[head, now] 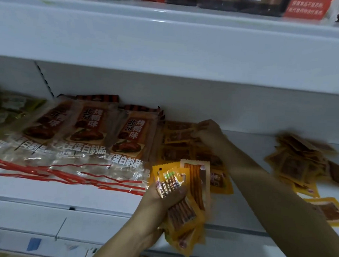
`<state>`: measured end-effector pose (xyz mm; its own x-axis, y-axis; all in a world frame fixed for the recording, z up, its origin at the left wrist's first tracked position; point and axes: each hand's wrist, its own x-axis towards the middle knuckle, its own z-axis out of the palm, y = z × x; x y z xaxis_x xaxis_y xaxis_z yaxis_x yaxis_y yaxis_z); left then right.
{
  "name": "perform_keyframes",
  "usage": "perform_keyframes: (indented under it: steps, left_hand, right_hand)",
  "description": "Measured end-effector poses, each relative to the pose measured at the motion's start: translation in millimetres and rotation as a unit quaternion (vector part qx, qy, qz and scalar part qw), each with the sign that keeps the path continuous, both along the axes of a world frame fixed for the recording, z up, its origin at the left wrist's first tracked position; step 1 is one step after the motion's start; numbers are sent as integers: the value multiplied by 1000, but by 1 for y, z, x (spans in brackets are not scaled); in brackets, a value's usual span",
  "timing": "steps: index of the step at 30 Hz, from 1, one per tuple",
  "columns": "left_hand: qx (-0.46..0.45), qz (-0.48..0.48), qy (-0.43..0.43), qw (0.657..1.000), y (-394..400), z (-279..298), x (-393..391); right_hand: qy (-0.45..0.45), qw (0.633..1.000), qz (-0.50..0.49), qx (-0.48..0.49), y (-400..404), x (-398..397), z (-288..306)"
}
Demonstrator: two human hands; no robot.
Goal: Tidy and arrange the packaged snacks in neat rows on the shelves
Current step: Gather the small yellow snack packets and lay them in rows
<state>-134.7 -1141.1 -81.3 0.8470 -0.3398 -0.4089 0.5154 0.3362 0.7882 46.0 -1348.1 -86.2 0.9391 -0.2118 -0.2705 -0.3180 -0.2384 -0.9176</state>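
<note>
Where the white shelf (43,188) runs under a second white shelf board (169,40), greenish packets (6,108) lie blurred at the far left. Beside them, large clear-fronted bags (82,135) overlap in a row, printed with 北京烤鸭味 over a roast-duck picture and 大豆蛋白制品 in white below, with red lines near their lower edges. Just right of the bags, the left hand (161,198) grips a fanned bundle of small yellow snack packets (188,204), fingers and thumb curled round it, above the shelf's front edge. Behind it, more yellow packets (175,148) lie flat in rows on the shelf, and the right hand (207,130) reaches across to the rearmost one, fingertips pinching its edge. Farther right, a loose heap of the same packets (300,160) sprawls. Up top right, dark boxes (220,1) and a red label (306,7) sit blurred.
</note>
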Motion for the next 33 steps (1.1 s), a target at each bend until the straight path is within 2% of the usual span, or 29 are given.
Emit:
perform_keyframes:
  steps: [2,4,6,8,10,11,13,15,17,19,22,25,28,33]
  left_hand:
    - [-9,3,-5,1000,-1,2,-4]
    - [-14,22,-1,1000,-2,2,-5]
    - [-22,49,9,999,-4,1,-7]
    - [-34,64,13,997,-5,2,-8]
    - [-47,73,18,996,-7,2,-8]
    - [-53,76,21,995,-8,2,-9]
    - [-67,82,35,994,-10,1,-8]
    - [-84,84,50,992,-14,0,-8]
    - [-98,81,63,990,-19,0,-7]
    - [-104,70,70,990,-26,0,-5]
    - [-109,61,78,989,-37,0,-3]
    - [-117,70,83,987,-45,-1,-2]
    - [-115,85,81,986,-52,-5,-4]
    - [-112,124,72,983,-63,-10,-9]
  right_hand:
    - [-8,999,-1,-47,10,-1,-3]
    - [-38,986,17,-162,14,-5,-6]
    - [-73,971,28,-228,13,-10,-7]
    - [-107,963,24,-246,10,-17,-6]
    - [-146,964,39,-219,4,-27,0]
    - [-167,961,79,-204,-1,-34,6]
    - [-202,936,218,-186,-13,-52,22]
    - [-194,899,361,-156,-25,-77,40]
    - [-176,871,430,-158,-33,-98,49]
    - [-159,881,415,-164,-39,-111,46]
    - [-211,901,350,-143,-52,-119,38]
    - [-236,933,260,-81,-80,-119,39]
    - [-204,963,168,-53,-109,-107,33]
    - [-101,983,139,-71,-113,-82,6]
